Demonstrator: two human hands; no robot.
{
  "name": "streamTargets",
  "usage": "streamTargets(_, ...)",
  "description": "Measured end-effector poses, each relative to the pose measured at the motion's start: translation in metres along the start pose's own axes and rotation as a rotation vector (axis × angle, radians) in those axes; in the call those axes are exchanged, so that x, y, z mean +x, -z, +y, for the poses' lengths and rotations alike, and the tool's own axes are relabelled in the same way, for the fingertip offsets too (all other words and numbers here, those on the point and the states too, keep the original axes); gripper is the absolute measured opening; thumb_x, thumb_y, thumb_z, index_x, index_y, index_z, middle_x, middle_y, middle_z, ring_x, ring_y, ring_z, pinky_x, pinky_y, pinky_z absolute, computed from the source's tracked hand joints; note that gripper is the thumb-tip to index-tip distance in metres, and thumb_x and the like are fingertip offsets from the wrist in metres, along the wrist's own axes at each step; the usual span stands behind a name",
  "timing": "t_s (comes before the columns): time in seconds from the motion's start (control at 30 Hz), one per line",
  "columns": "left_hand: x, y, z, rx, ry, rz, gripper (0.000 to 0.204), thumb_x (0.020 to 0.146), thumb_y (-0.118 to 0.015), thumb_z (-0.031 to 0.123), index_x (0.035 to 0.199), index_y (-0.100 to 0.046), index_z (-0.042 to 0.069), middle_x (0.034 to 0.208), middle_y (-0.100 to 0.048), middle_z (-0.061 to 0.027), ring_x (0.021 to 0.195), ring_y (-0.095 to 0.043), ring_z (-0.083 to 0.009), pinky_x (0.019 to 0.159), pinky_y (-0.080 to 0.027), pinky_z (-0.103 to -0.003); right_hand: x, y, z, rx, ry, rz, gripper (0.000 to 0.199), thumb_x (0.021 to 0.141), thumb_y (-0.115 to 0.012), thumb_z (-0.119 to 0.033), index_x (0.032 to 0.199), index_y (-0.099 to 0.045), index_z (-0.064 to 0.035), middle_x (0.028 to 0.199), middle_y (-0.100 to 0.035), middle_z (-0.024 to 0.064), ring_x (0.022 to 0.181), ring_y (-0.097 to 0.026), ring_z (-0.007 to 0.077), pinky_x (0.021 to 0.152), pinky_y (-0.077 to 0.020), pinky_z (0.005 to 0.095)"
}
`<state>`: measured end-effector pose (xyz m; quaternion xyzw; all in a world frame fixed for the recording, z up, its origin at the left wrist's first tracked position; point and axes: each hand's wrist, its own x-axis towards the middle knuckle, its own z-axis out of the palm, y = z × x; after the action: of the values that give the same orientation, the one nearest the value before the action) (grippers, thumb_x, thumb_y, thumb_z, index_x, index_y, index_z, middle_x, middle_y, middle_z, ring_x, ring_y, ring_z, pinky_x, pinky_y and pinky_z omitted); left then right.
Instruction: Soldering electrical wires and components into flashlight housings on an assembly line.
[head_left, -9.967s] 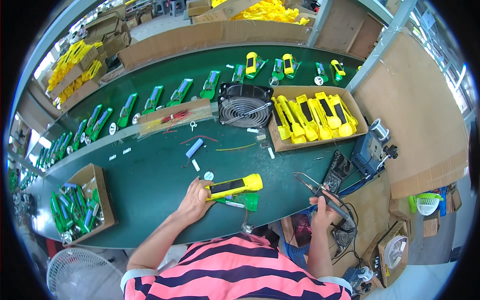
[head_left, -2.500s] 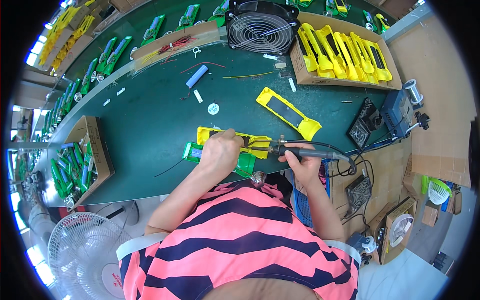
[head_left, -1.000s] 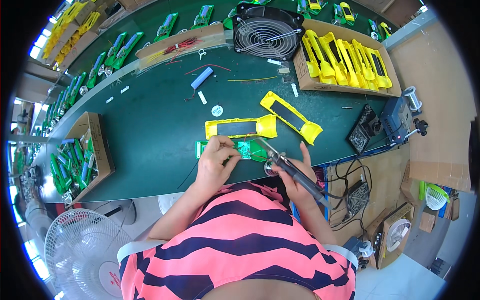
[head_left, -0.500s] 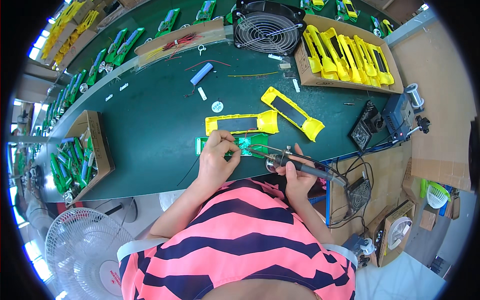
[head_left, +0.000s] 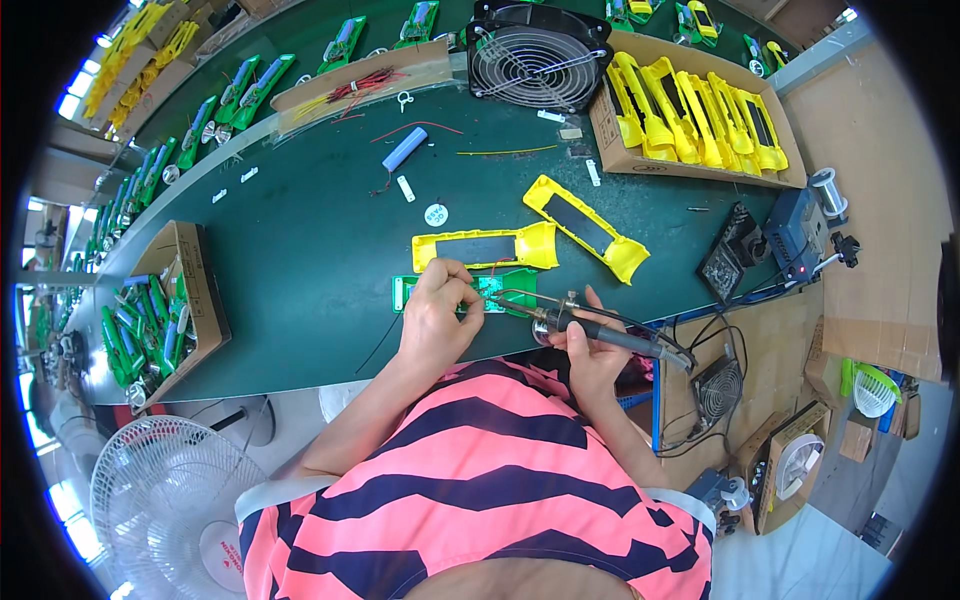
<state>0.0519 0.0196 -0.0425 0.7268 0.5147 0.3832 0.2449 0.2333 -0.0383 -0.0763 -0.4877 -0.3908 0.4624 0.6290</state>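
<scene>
A soldering iron point(head_left: 625, 338) with a thin metal tube alongside its tip is gripped in my right hand point(head_left: 592, 358). Its tip reaches a green circuit board point(head_left: 493, 287) inside a green flashlight casing half point(head_left: 520, 281). My left hand point(head_left: 438, 312) is closed in a pinch over the casing's left part; whatever sits between its fingertips is too small to make out. Out from beneath that hand trails a dark wire point(head_left: 378, 345). Just beyond the green casing lies a yellow casing half point(head_left: 484, 247) with a dark panel, a red wire running between the two.
Another yellow casing half point(head_left: 585, 228) lies obliquely nearby. A blue battery cell point(head_left: 404, 149) rests farther back. Cardboard boxes hold green casings point(head_left: 208, 300) at left and yellow casings point(head_left: 625, 160) at back right. A soldering station point(head_left: 797, 238) stands right, a black fan point(head_left: 538, 65) behind.
Hardly anything differs. The iron and my right hand have shifted very slightly; my left hand keeps its pinch over the green casing.
</scene>
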Motion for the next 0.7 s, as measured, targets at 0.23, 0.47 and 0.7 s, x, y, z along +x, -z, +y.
streamTargets(0.23,0.003,0.005,0.002,0.006,-0.001,-0.063,0.012,0.059,-0.062,-0.006,0.064,-0.052,-0.001,0.083,-0.051,-0.0115,0.074,-0.053,-0.0264,0.061,-0.044,-0.034,0.002,0.003,-0.010,0.079,-0.024,0.008,0.022,0.078,-0.055,0.005,0.099,-0.049,0.0089,0.111,-0.049,0.0257,0.071,-0.063,0.0189,0.062,-0.0558,0.0259)
streamTargets(0.47,0.005,0.007,0.006,0.023,0.006,-0.101,0.012,0.060,-0.061,-0.007,0.064,-0.051,-0.002,0.083,-0.049,-0.0129,0.072,-0.053,-0.0279,0.060,-0.045,-0.034,0.000,0.007,-0.015,0.014,0.113,0.042,0.022,0.078,-0.054,0.004,0.100,-0.048,0.0073,0.109,-0.049,0.0280,0.066,-0.064,0.0175,0.059,-0.0539,0.0225)
streamTargets(0.7,0.005,0.010,0.010,0.050,0.057,-0.133,0.011,0.060,-0.062,-0.005,0.066,-0.054,0.000,0.087,-0.050,-0.0107,0.075,-0.053,-0.0250,0.062,-0.044,-0.031,-0.005,0.011,-0.013,0.018,0.068,0.043,0.022,0.078,-0.054,0.004,0.099,-0.050,0.0075,0.122,-0.039,0.0284,0.068,-0.064,0.0191,0.058,-0.0534,0.0220)
